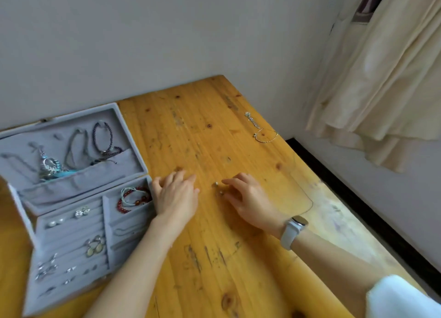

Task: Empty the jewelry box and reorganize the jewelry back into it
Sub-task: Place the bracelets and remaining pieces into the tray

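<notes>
A grey velvet jewelry box [78, 227] lies open at the left of the wooden table [214, 131]. Its lid pocket holds bracelets and necklaces [100, 141]. Earrings [95, 247] sit in the ring rolls, and a red bead bracelet [134, 199] lies in a side compartment. My left hand [176, 196] rests flat on the table beside the box, fingers relaxed. My right hand [248, 200] reaches with straight fingers toward small pearl earrings [218, 188] on the table, fingertips touching or nearly touching them. A thin chain [303, 198] loops to the right of that hand.
A silver bracelet and pendant chain [262, 131] lie near the table's far right edge. A wall runs behind the table, and a cream curtain [381, 90] hangs at the right. My right wrist wears a white watch [294, 231].
</notes>
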The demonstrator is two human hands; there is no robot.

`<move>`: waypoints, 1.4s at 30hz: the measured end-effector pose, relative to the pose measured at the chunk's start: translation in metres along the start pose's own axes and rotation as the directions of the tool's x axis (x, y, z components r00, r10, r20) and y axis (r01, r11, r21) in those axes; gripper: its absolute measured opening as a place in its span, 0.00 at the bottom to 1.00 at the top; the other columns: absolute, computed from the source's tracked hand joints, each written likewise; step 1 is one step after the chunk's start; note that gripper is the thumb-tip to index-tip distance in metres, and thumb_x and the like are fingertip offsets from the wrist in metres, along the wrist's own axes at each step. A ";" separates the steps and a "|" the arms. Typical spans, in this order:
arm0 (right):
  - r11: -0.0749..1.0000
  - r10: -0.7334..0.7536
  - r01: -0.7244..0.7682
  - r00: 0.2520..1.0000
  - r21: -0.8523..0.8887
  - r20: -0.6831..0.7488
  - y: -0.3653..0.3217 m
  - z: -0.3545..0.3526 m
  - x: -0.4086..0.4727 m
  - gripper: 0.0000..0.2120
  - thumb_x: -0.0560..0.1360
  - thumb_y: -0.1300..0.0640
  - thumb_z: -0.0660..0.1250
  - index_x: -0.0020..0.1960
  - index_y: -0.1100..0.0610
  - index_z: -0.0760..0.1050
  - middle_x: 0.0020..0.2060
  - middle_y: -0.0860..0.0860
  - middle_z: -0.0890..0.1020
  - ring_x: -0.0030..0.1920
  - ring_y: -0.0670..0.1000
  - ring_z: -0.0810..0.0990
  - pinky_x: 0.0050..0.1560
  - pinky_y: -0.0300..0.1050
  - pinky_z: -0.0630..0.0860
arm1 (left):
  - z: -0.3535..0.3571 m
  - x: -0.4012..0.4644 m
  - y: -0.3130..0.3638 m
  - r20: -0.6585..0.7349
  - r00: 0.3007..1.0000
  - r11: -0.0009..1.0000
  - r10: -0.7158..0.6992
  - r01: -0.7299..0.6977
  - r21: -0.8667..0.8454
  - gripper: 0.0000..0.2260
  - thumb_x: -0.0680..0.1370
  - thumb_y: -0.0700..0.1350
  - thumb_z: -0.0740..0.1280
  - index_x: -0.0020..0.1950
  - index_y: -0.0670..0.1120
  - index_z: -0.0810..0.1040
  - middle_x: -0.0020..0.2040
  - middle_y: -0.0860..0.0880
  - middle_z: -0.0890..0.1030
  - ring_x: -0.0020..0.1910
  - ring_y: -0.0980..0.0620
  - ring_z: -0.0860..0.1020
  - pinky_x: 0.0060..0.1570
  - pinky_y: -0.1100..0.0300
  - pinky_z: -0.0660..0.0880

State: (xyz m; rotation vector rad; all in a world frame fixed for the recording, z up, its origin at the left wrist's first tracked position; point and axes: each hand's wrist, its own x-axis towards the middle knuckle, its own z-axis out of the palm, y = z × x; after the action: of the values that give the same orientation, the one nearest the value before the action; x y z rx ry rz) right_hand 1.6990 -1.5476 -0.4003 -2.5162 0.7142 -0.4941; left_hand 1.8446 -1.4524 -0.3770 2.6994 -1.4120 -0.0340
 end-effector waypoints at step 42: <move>0.907 0.415 -0.411 0.824 0.097 -0.386 0.122 -0.051 0.039 0.10 0.77 0.59 0.62 0.56 0.57 0.78 0.50 0.51 0.77 0.50 0.49 0.70 0.48 0.40 0.68 | 0.054 0.109 0.159 -0.278 0.938 0.702 0.209 -0.341 -0.625 0.09 0.75 0.37 0.66 0.54 0.41 0.81 0.53 0.45 0.80 0.53 0.47 0.76 0.53 0.60 0.69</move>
State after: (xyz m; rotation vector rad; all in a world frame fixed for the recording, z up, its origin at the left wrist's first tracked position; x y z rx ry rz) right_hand 1.6588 -1.6782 -0.4149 -2.1681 1.3697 -0.8545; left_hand 1.7735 -1.6360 -0.4127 1.8365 -1.3870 -0.2150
